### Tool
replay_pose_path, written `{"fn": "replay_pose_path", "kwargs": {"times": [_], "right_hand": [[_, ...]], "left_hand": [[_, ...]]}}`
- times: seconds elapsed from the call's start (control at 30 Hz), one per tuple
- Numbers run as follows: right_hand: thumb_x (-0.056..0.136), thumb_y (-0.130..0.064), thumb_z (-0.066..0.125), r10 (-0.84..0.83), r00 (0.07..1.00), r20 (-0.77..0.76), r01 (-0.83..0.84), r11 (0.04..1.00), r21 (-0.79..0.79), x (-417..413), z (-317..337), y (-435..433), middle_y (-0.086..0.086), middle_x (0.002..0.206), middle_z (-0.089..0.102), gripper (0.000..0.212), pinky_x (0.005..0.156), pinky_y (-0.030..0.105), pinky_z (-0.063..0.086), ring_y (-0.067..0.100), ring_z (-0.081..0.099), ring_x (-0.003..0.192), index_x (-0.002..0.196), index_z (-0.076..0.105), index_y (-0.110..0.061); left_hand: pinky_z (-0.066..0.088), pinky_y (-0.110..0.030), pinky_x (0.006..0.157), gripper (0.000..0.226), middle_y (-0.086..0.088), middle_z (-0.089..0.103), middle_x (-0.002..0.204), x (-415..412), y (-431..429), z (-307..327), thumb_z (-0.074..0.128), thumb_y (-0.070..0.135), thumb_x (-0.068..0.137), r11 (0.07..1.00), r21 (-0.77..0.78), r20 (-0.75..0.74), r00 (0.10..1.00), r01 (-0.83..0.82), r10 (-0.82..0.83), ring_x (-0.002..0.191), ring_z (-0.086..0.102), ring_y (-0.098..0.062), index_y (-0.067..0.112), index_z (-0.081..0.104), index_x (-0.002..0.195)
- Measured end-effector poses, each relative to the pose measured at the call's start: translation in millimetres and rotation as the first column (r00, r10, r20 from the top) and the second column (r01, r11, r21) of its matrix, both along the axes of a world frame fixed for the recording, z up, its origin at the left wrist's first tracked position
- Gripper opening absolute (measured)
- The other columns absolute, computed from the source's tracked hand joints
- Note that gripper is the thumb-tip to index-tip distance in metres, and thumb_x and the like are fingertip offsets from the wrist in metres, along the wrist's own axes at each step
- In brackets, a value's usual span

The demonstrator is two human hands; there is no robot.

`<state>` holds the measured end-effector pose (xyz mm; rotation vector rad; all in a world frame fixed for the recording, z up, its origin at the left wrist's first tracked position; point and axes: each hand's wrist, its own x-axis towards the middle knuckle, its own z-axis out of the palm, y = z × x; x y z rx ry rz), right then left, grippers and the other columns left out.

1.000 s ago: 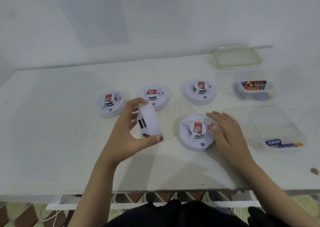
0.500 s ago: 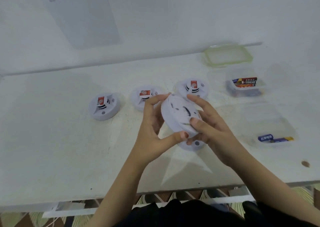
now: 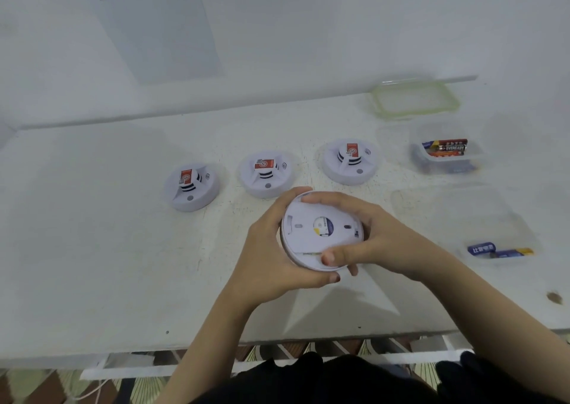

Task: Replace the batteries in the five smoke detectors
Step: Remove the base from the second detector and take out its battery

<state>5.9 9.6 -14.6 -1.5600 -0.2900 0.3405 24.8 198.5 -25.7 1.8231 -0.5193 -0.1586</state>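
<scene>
I hold one white round smoke detector [image 3: 311, 240] above the table, its flat back plate turned up toward me. My left hand [image 3: 268, 255] grips its left and lower rim. My right hand [image 3: 388, 240] grips its right side, fingers over the top edge and thumb on the lower part of the back. Three more detectors stand face up in a row behind it, each with a red sticker: left [image 3: 192, 187], middle [image 3: 266, 172] and right [image 3: 350, 160]. The detector that stood under my hands earlier is hidden.
A small clear tub [image 3: 468, 166] at the back right holds packaged batteries [image 3: 445, 149]. Behind it lies a green-rimmed lid [image 3: 413, 99]. A larger clear tray [image 3: 447, 206] on the right holds blue loose batteries [image 3: 499, 250]. The table's front edge [image 3: 123, 351] runs close to my body.
My right hand left the detector on the table and joined my left hand on the lifted detector. The detector has turned from edge-on to back plate facing me.
</scene>
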Motion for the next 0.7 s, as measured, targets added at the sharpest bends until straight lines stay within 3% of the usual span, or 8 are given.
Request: {"fn": "replay_pose_path", "kwargs": {"times": [0.17,0.27,0.33,0.4,0.43,0.57,0.63,0.7], "right_hand": [[0.07,0.0,0.075,0.068,0.998,-0.011,-0.068,0.998,0.002,4,3,4,-0.006,0.108,0.065,0.063,0.048,0.025,0.048,0.014,0.061,0.077,0.123,0.059,-0.029],[0.069,0.001,0.075,0.108,0.994,-0.012,-0.108,0.994,-0.008,4,5,6,-0.005,0.112,0.064,0.063,0.049,0.029,0.048,0.018,0.062,0.08,0.123,0.059,-0.029],[0.069,0.001,0.075,0.129,0.992,0.005,-0.128,0.991,-0.023,6,6,7,-0.001,0.118,0.062,0.063,0.061,0.046,0.055,0.032,0.062,0.092,0.122,0.06,-0.029],[0.071,0.003,0.074,0.167,0.986,0.006,-0.167,0.986,-0.027,7,7,8,0.002,0.121,0.061,0.063,0.077,0.07,0.046,0.04,0.057,0.106,0.124,0.059,-0.026],[0.071,0.005,0.074,0.189,0.982,-0.01,-0.189,0.982,-0.024,7,8,7,0.003,0.121,0.061,0.062,0.082,0.072,0.042,0.039,0.057,0.109,0.125,0.059,-0.023],[0.074,0.006,0.073,0.269,0.962,-0.049,-0.272,0.958,-0.085,8,13,5,-0.002,0.122,0.061,0.064,0.095,0.039,0.049,0.019,0.058,0.115,0.129,0.055,-0.019],[0.072,-0.002,0.078,0.254,0.966,0.045,-0.239,0.947,-0.213,10,16,7,-0.008,0.124,0.057,0.066,0.096,0.027,0.046,0.011,0.053,0.119,0.13,0.053,-0.021],[0.066,-0.023,0.085,0.214,0.946,0.245,-0.093,0.9,-0.426,12,16,7,-0.011,0.128,0.05,0.071,0.097,0.019,0.041,0.003,0.044,0.124,0.129,0.053,-0.032]], "left_hand": [[0.054,-0.026,0.086,0.094,0.008,0.068,0.112,-2,7,-1,0.093,-0.004,0.046,1.0,0.008,0.016,1.0,-0.013,0.013,0.108,0.065,-0.014,0.026,0.053,0.126],[0.055,-0.032,0.089,0.095,0.003,0.068,0.114,-4,12,-2,0.094,-0.004,0.046,1.0,-0.001,-0.004,1.0,-0.005,0.005,0.11,0.065,-0.018,0.022,0.053,0.128],[0.055,-0.029,0.087,0.096,0.006,0.067,0.114,-6,14,-1,0.094,-0.002,0.045,1.0,0.008,0.0,1.0,-0.005,0.005,0.11,0.065,-0.016,0.024,0.053,0.128],[0.053,-0.021,0.085,0.096,0.01,0.066,0.114,-7,16,-1,0.094,-0.004,0.044,1.0,0.017,0.008,1.0,-0.005,0.004,0.11,0.064,-0.012,0.025,0.053,0.126],[0.052,-0.019,0.085,0.096,0.012,0.066,0.114,-8,17,-2,0.094,-0.004,0.044,1.0,0.022,0.008,1.0,0.0,0.0,0.11,0.063,-0.01,0.025,0.053,0.126],[0.05,-0.017,0.086,0.096,0.011,0.066,0.116,-12,21,-2,0.093,0.003,0.043,1.0,0.01,-0.003,1.0,0.005,-0.005,0.112,0.062,-0.01,0.021,0.053,0.129],[0.051,-0.021,0.089,0.098,0.01,0.065,0.119,-13,23,-2,0.095,0.009,0.043,1.0,-0.007,0.01,1.0,-0.013,0.013,0.114,0.062,-0.012,0.022,0.052,0.13],[0.053,-0.027,0.091,0.098,0.008,0.065,0.12,-13,26,-2,0.094,0.016,0.044,0.999,-0.012,0.031,0.999,-0.037,0.037,0.116,0.061,-0.016,0.021,0.051,0.132]]}}
